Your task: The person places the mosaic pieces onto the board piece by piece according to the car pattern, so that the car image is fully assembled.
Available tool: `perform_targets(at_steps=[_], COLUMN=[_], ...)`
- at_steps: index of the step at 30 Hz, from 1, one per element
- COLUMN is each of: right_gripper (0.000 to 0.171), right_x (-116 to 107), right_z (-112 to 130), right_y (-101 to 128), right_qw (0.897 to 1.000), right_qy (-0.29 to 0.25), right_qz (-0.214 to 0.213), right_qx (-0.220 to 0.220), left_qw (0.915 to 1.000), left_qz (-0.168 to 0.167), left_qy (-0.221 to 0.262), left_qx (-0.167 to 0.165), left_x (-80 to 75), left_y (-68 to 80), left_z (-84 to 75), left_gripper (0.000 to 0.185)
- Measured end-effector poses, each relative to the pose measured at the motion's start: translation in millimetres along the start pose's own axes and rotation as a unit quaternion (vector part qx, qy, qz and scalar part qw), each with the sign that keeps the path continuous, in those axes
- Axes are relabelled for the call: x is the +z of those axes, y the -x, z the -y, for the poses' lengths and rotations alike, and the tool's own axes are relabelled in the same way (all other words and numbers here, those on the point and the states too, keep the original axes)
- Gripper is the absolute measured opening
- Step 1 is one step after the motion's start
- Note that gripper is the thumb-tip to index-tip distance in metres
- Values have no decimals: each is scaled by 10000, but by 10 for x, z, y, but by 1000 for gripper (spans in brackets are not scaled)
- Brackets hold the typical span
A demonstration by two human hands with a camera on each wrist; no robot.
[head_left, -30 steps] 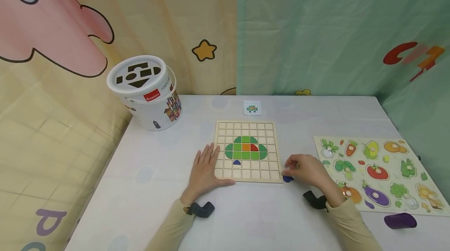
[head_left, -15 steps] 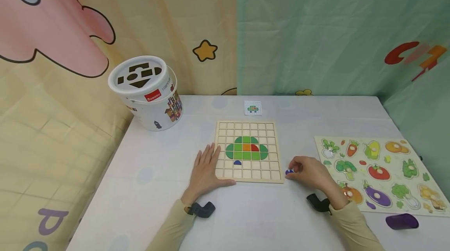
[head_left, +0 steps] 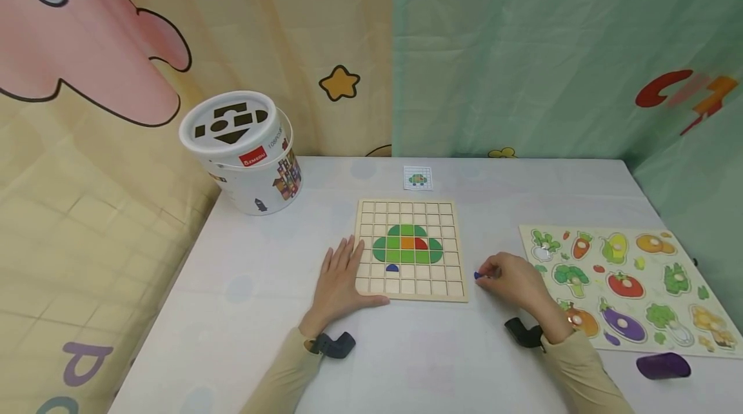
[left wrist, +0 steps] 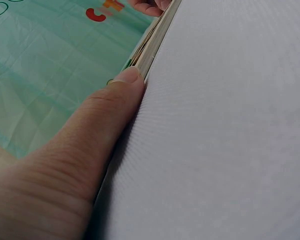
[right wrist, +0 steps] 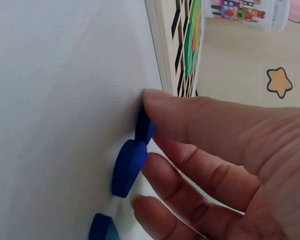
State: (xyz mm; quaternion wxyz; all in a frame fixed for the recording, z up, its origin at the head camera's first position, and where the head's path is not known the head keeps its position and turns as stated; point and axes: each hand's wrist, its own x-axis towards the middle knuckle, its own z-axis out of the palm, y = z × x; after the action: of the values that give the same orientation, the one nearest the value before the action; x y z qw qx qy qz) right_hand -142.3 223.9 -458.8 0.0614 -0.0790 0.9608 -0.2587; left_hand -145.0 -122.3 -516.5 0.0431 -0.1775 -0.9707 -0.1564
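Your right hand [head_left: 511,280] pinches a blue piece [head_left: 478,276] between thumb and fingertips, just off the right edge of the grid board [head_left: 406,285], low over the bench [head_left: 406,349]. In the right wrist view more blue pieces [right wrist: 129,167] sit against the bench by your fingers [right wrist: 190,172]. Your left hand [head_left: 339,278] lies flat and relaxed, fingers on the board's left edge, thumb along its front. On the board sits a green shape [head_left: 406,244], with one blue half-round [head_left: 392,267] below it.
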Motion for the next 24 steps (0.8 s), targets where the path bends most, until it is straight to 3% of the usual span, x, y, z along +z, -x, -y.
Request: perform_targets(at_steps=[16,24], right_gripper=[14,11], right_x=[59,80], right_z=[32,62], right_y=[7,16], right_qw=[9996,9986], right_qy=[-27,-30], right_qz=[-32,-317], right_qx=[-296,-426], left_qw=[10000,10000], left_qz=[15,31], left_qy=[-53,-53], left_qx=[10,-9], left_x=[-8,-9], left_y=[4,0], left_z=[0,1], left_gripper=[122,122])
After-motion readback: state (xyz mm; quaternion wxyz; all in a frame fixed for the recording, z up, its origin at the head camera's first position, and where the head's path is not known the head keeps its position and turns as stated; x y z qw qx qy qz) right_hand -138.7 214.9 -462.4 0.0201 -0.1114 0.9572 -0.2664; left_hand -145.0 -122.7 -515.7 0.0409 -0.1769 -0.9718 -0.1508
